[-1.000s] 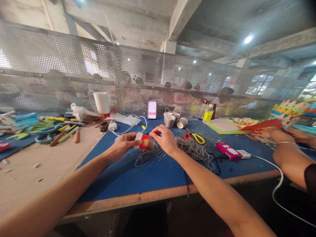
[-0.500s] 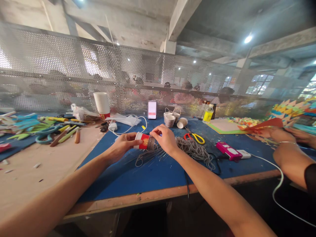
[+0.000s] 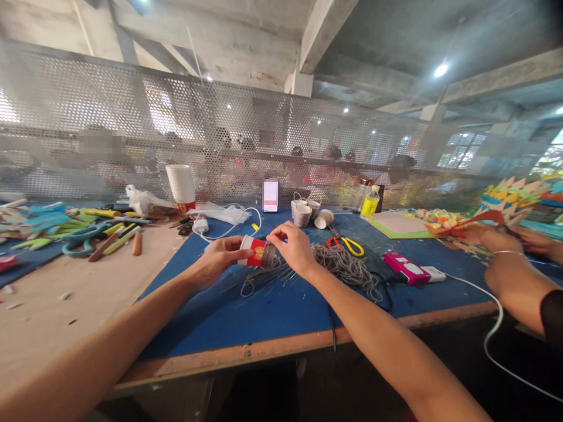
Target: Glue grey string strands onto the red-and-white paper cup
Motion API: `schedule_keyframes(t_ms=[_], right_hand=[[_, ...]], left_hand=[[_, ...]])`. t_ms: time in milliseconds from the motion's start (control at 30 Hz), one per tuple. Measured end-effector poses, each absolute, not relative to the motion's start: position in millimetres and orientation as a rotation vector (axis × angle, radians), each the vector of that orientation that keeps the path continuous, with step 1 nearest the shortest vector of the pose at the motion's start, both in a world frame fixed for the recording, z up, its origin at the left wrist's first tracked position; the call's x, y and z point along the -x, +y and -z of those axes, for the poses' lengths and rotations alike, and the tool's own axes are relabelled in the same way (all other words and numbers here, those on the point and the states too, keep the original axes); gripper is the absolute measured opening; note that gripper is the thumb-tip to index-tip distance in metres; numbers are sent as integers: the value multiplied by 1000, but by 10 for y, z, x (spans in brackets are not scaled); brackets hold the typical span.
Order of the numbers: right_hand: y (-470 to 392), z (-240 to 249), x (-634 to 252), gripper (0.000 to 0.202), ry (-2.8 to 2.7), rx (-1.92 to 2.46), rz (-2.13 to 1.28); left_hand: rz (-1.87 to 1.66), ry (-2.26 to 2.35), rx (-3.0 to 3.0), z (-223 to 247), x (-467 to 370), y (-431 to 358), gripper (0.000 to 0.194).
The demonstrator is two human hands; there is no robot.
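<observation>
My left hand [image 3: 220,258] is wrapped round the white end of a red and white paper cup [image 3: 254,252], which lies on its side in the air above the blue mat. Grey cord is wound round the cup's other end. There my right hand [image 3: 292,246] pinches at the cord's edge, its fingertips pressed together; a bit of something blue shows beside them. A loose heap of grey cord [image 3: 347,269] lies on the mat just right of my right hand, with thin strands running under the cup.
Behind the hands stand a lit phone [image 3: 270,196], small cord-covered cups [image 3: 302,212] and a stack of paper cups [image 3: 181,186]. Scissors [image 3: 352,246] and a magenta device [image 3: 407,268] lie to the right, near another person's hands. Tools [image 3: 116,239] lie left.
At far right, the other person's hands and the red paper have shifted slightly. My hands and the cup look the same.
</observation>
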State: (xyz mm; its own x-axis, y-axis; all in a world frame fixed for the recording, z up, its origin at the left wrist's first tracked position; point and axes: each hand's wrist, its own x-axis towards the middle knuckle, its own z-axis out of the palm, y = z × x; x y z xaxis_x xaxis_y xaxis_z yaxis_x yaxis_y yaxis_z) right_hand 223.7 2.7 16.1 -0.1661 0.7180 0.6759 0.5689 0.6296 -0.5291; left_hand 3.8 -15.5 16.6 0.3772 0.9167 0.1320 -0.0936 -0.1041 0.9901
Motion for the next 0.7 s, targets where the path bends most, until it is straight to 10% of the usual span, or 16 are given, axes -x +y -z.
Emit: schedule_keyframes(t_ms=[700], right_hand=[[54, -141, -2244, 12, -1858, 1028, -183]], left_hand=[[-1035, 819, -1408, -165, -46, -158, 27]])
